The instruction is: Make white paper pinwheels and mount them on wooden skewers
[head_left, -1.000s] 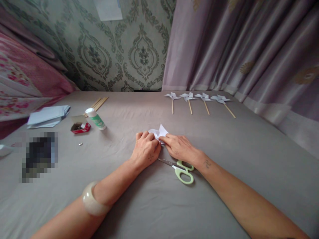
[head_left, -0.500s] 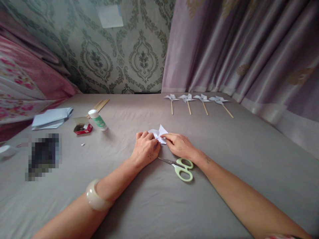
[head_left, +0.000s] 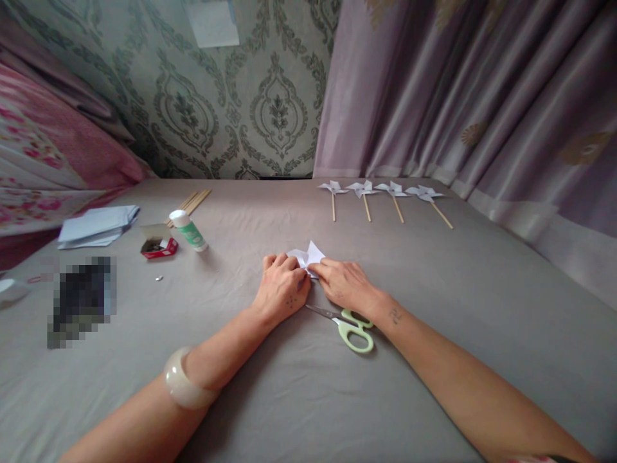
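Observation:
A small white paper pinwheel head (head_left: 315, 253) lies at the middle of the grey sheet, partly hidden by my hands. My left hand (head_left: 283, 281) is closed over its left side with curled fingers. From the right, my right hand (head_left: 348, 283) presses its fingertips on the paper near the centre, close to the left thumb. Just below the hands lie scissors (head_left: 355, 334) with pale green handles, their blades pointing left; my right wrist covers part of the upper handle.
Several finished paper pinwheels (head_left: 363, 189) on sticks lie at the back right. On the left are a glue stick (head_left: 190, 230), an open red box (head_left: 159, 248) of small metal pieces, wooden sticks (head_left: 195, 202), stacked paper (head_left: 96, 226) and a small metal piece (head_left: 159, 278).
My right hand has shifted slightly left and down, and its index finger has bent in toward the paper's centre. The left hand stays in place.

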Action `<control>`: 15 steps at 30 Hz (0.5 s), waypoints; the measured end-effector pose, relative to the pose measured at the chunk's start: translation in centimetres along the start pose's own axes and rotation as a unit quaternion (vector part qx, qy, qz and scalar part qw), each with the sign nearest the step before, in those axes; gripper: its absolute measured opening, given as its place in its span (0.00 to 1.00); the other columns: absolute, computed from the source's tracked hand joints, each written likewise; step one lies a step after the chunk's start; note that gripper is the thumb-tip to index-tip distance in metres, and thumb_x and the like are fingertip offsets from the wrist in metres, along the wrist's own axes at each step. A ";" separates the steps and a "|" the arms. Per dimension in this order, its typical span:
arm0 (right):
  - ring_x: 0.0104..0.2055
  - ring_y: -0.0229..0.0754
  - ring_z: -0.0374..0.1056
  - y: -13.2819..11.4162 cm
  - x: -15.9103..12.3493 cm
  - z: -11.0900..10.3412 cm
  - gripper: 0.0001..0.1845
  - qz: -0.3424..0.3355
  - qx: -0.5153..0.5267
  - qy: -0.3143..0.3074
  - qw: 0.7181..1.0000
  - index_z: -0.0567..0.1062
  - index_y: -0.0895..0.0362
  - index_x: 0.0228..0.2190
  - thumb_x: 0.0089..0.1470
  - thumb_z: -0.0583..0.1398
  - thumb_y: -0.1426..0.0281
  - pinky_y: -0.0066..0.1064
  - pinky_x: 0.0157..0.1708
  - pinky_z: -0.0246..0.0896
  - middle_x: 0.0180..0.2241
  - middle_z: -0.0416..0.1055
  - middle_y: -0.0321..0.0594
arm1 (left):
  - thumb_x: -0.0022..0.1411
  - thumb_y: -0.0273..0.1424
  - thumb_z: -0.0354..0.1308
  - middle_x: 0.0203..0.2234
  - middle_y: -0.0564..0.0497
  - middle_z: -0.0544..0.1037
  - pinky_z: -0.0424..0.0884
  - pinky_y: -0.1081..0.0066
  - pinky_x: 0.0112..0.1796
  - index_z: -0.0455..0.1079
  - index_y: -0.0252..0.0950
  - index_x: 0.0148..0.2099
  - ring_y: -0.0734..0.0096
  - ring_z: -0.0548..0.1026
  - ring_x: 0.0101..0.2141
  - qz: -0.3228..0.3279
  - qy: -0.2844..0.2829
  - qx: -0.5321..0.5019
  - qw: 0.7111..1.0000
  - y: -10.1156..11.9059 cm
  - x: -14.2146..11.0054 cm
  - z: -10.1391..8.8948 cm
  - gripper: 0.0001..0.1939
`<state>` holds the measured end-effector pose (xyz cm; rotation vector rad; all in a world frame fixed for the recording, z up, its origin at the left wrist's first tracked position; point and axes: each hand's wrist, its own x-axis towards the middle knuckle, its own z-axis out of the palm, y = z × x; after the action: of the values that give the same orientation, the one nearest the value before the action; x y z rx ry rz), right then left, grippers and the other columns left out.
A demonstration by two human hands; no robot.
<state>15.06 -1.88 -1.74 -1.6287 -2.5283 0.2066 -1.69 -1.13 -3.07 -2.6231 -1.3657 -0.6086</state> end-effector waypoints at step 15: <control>0.23 0.37 0.65 3.7 0.7 2.2 0.16 0.132 0.311 0.299 0.892 0.77 0.60 0.33 0.49 0.52 0.69 0.28 0.29 0.60 0.22 0.73 0.38 | 0.59 0.36 0.52 0.26 0.48 0.77 0.63 0.66 0.36 0.66 0.35 0.38 0.64 0.74 0.31 -0.208 -0.038 -0.051 0.976 -0.3 0.3 -0.8 0.10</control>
<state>17.63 0.20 -4.54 -1.4544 -1.5600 0.4137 -2.00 -1.00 -2.22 -2.4671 -1.9819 -0.6448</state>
